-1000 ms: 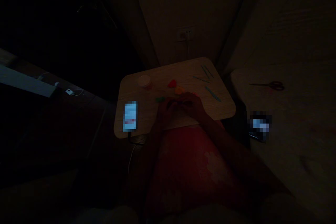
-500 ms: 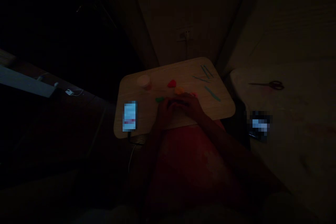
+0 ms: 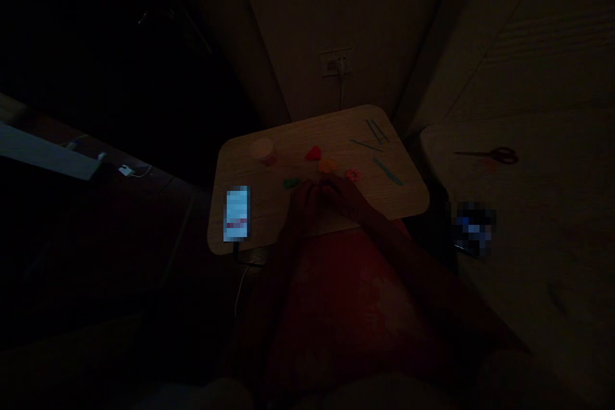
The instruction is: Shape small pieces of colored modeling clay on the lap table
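Note:
In dim light, my left hand (image 3: 304,197) and my right hand (image 3: 342,195) meet over the near part of a small wooden table (image 3: 269,211). Both have curled fingers, and the fingertips come together. Whatever lies between them is too dark to make out. A green lump (image 3: 291,183), which looks like modelling clay, lies just left of my left hand. Beyond the fingers are an orange lump (image 3: 327,166) and a red lump (image 3: 314,153). By my right hand's knuckles sits a pink ring-shaped piece (image 3: 353,175).
A lidded tub (image 3: 264,152) stands at the table's back left, and a lit phone (image 3: 237,213) lies near the left edge. Several thin blue-green tools (image 3: 388,172) lie at the right. Scissors (image 3: 502,154) and a blurred device (image 3: 473,230) rest on the pale surface further right.
My hands have drawn closer together, the right one shifting slightly left. More of the pink ring-shaped piece shows now. The other pieces stay in place.

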A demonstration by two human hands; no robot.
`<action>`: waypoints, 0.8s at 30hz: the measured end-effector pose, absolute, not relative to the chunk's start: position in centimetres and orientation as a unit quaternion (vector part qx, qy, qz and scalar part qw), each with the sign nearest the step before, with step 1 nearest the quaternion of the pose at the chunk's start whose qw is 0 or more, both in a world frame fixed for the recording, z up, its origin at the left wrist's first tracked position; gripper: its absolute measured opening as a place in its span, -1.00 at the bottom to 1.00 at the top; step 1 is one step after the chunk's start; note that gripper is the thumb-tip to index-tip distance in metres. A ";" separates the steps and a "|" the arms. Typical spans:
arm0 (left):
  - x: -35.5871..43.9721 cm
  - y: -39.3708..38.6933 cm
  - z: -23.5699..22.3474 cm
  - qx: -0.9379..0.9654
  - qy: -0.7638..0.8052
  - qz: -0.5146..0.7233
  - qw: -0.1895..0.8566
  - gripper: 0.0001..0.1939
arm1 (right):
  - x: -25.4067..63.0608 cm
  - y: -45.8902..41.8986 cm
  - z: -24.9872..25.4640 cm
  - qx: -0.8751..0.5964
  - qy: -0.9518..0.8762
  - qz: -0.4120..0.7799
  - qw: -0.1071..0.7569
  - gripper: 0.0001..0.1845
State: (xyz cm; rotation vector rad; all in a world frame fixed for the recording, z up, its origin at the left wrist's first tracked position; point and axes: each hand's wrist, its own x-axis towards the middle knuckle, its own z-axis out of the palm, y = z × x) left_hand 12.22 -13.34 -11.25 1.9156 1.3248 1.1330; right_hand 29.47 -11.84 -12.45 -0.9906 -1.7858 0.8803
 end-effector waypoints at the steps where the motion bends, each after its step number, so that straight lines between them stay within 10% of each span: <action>1: 12.2 -13.4 -11.2 0.711 0.493 0.418 0.277 -0.51 | 29.5 -11.9 -12.4 -0.398 -0.728 0.356 0.430 -0.60; 24: 12.1 -12.6 -11.4 0.654 0.491 0.474 0.325 -0.60 | 30.5 -11.5 -12.0 -0.395 -0.686 0.402 0.460 -0.59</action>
